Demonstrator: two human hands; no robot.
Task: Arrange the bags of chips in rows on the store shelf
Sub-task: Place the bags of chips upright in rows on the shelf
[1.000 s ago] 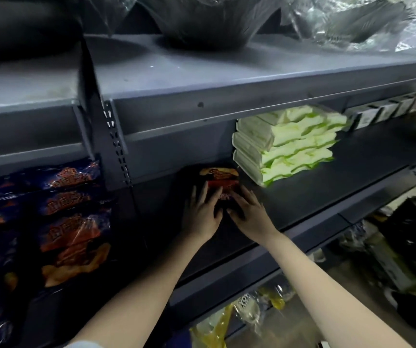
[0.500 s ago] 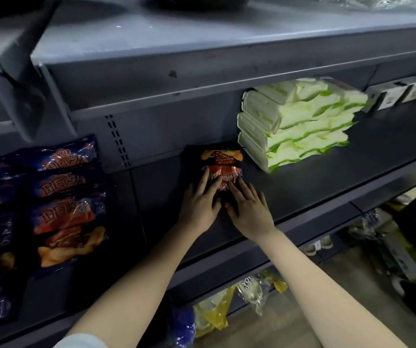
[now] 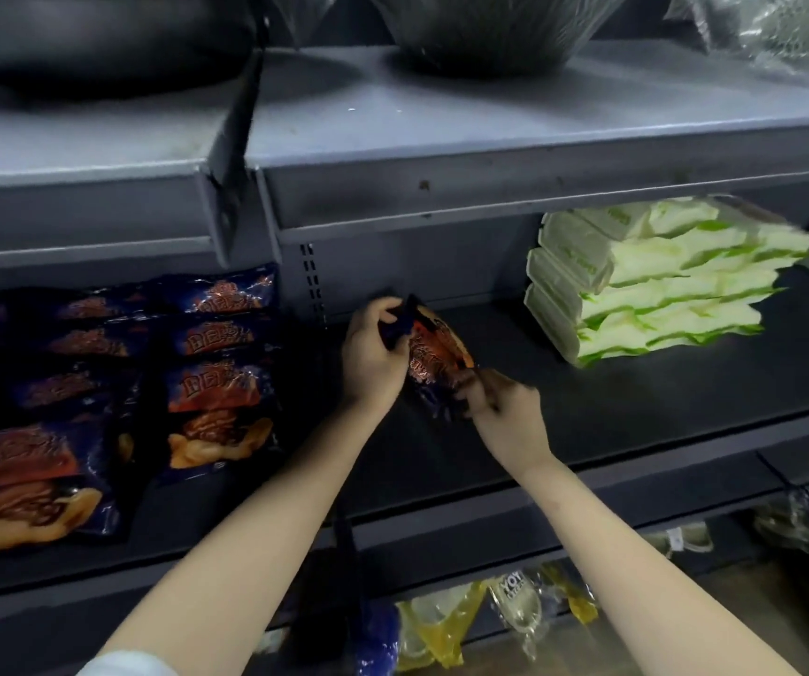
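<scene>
Chip bag (image 3: 436, 351), gripped by left hand (image 3: 373, 358) and right hand (image 3: 507, 412), lies best flat, matching rows (image 3: 219, 383) at 9 o'clock.

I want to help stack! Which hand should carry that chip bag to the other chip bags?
Probably the left hand: it grips the top of the chip bag and is nearer the rows of chip bags. The right hand only pinches a lower corner.

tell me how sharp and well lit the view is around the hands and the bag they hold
Head view: dim overall; the chip bag gripped by the left hand and right hand is motion-smeared, its print unreadable; the green-and-white packs streak at their right end; the shelf edges bow from the wide lens.
</scene>
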